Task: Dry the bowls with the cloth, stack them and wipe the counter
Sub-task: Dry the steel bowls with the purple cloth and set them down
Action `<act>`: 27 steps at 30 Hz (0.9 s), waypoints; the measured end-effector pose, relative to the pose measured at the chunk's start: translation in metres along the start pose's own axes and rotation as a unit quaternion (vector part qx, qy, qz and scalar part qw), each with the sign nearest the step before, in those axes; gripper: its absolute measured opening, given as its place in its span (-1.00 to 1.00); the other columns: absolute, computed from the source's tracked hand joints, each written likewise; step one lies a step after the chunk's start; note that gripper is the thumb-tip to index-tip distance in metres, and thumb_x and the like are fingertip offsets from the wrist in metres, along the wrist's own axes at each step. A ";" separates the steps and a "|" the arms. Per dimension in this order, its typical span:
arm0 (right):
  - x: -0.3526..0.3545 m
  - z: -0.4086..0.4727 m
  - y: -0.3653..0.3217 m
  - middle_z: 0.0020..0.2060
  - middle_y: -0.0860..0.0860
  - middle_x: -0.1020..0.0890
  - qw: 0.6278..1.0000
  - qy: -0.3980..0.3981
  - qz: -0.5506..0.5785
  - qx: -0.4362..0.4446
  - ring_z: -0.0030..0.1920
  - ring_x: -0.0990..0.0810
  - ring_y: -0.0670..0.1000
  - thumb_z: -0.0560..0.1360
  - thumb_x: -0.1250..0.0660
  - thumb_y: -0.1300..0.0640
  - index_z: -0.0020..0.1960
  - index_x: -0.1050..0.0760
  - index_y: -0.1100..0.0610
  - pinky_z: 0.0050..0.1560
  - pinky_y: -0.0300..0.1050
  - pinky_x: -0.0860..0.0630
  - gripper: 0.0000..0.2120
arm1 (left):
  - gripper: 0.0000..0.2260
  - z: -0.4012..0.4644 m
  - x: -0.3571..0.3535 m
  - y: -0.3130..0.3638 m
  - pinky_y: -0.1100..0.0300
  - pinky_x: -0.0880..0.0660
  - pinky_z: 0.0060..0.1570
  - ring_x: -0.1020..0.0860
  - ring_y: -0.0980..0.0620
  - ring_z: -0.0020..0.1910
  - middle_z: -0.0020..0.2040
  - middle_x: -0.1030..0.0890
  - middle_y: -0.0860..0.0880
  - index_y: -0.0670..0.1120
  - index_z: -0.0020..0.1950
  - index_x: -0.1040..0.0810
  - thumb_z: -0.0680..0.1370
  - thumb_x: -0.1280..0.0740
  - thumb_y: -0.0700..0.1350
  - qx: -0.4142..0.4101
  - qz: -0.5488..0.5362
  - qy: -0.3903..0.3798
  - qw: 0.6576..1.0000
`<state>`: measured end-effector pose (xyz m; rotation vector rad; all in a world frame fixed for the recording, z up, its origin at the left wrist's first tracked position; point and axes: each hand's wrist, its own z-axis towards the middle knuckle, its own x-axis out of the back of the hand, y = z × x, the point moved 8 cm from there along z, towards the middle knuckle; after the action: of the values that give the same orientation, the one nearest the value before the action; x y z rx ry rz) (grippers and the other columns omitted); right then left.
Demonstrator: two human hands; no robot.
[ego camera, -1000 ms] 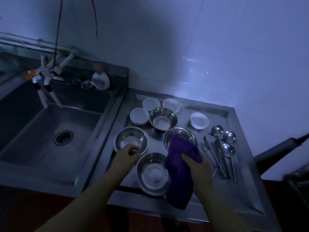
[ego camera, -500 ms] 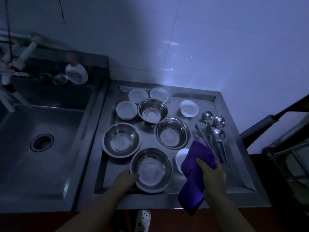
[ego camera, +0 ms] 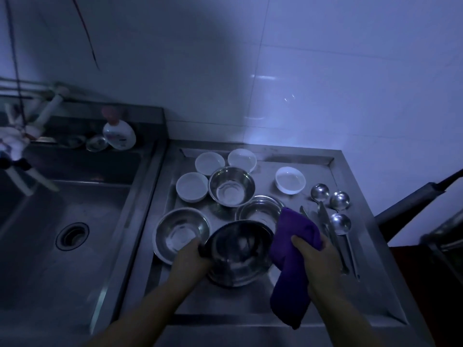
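Steel bowl (ego camera: 240, 251) was tilted above the tabletop (ego camera: 370, 291), its left rim gripped by the left hand (ego camera: 190, 256); the right hand (ego camera: 315, 256) clutched the purple cloth (ego camera: 293, 269) beside it.

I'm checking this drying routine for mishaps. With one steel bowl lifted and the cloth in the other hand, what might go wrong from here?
1. The left hand grips the lifted steel bowl only at its rim; if wet, it may slip onto the steel bowls below.
2. The purple cloth, held by the right hand, hangs long and might drag across the ladles and tongs.
3. The white bowls sit close by; a swinging bowl may knock them.
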<state>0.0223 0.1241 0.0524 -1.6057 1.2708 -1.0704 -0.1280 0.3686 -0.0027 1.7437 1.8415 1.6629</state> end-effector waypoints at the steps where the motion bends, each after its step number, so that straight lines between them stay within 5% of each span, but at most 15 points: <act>1: -0.002 0.002 -0.009 -0.30 -0.07 -0.67 1.000 0.007 -0.007 0.018 -0.31 -0.64 -0.04 0.36 -0.47 0.19 -0.16 -0.54 -0.08 -0.30 -0.10 -0.56 -0.80 | -0.87 0.004 0.006 0.011 0.24 -0.36 -0.42 -0.49 0.11 -0.38 -0.34 -0.56 0.02 -0.09 -0.23 -0.39 0.39 -0.35 -0.15 -0.017 0.012 0.019 1.000; 7: -0.025 -0.004 -0.066 -0.18 -0.16 -0.57 0.988 0.009 -0.040 0.147 -0.20 -0.57 -0.13 0.40 -0.47 0.11 -0.14 -0.43 -0.18 -0.31 -0.23 -0.47 -0.74 | -0.69 0.011 0.030 0.068 0.39 -0.41 -0.16 -0.54 0.27 -0.11 -0.16 -0.58 0.25 0.26 -0.06 -0.47 0.48 -0.26 -0.21 -0.162 -0.058 0.065 0.983; 10: -0.025 -0.010 -0.087 -0.11 -0.22 -0.53 0.978 0.036 -0.032 0.201 -0.12 -0.53 -0.16 0.39 -0.47 0.11 -0.09 -0.42 -0.21 -0.19 -0.19 -0.50 -0.70 | -0.68 0.007 0.040 0.091 0.12 -0.51 0.04 -0.57 0.13 0.02 -0.02 -0.63 0.11 0.17 0.06 -0.54 0.47 -0.23 -0.23 -0.215 -0.110 0.049 0.969; 13: -0.023 -0.022 -0.102 -0.05 -0.26 -0.50 0.961 0.082 -0.033 0.262 -0.06 -0.51 -0.23 0.37 -0.49 0.15 0.01 -0.40 -0.20 -0.15 -0.27 -0.47 -0.61 | -0.56 -0.001 0.054 0.103 0.36 -0.46 -0.02 -0.55 0.22 0.02 0.01 -0.60 0.16 0.33 0.05 -0.49 0.49 -0.23 -0.26 -0.241 -0.120 0.066 0.961; 16: -0.031 -0.043 -0.119 -0.04 -0.19 -0.53 0.924 0.129 -0.063 0.354 -0.06 -0.52 -0.27 0.32 -0.53 0.21 0.10 -0.43 -0.06 -0.14 -0.35 -0.43 -0.55 | -0.59 -0.007 0.064 0.117 0.34 -0.47 -0.01 -0.57 0.21 0.04 0.01 -0.63 0.15 0.25 0.06 -0.53 0.54 -0.23 -0.30 -0.254 -0.176 0.037 0.950; 20: -0.077 -0.071 -0.137 -0.08 0.14 -0.61 0.830 0.152 -0.244 0.478 -0.11 -0.59 0.10 0.23 -0.59 0.27 0.06 -0.57 0.25 -0.17 -0.15 -0.51 -0.57 | -0.77 -0.016 0.087 0.135 0.55 -0.42 -0.14 -0.54 0.39 -0.03 -0.08 -0.61 0.35 0.30 0.10 -0.47 0.61 -0.18 -0.06 -0.267 -0.211 0.008 0.940; 24: -0.138 -0.092 -0.135 -0.05 0.12 -0.64 0.787 0.063 -0.363 0.495 0.00 -0.57 0.22 0.16 -0.54 0.26 0.08 -0.61 0.19 0.01 0.03 -0.53 -0.52 | -0.70 -0.017 0.110 0.133 -0.01 -0.59 -0.01 -0.62 -0.03 0.01 0.01 -0.63 0.07 0.12 0.35 -0.40 0.63 -0.16 -0.09 -0.242 -0.280 -0.013 0.929; 27: -0.181 -0.117 -0.132 0.10 0.09 -0.63 0.809 -0.010 -0.347 0.475 0.17 -0.56 0.17 0.21 -0.40 0.20 0.22 -0.55 0.16 0.19 0.06 -0.46 -0.44 | -0.73 -0.011 0.133 0.123 -0.11 -0.59 -0.01 -0.64 -0.09 -0.04 -0.03 -0.65 -0.04 0.27 0.23 -0.44 0.62 -0.17 -0.06 -0.200 -0.334 -0.009 0.921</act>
<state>-0.0729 0.3136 0.1896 -1.2206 -0.0461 -1.7411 -0.1022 0.4309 0.1661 0.8284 1.6554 1.5588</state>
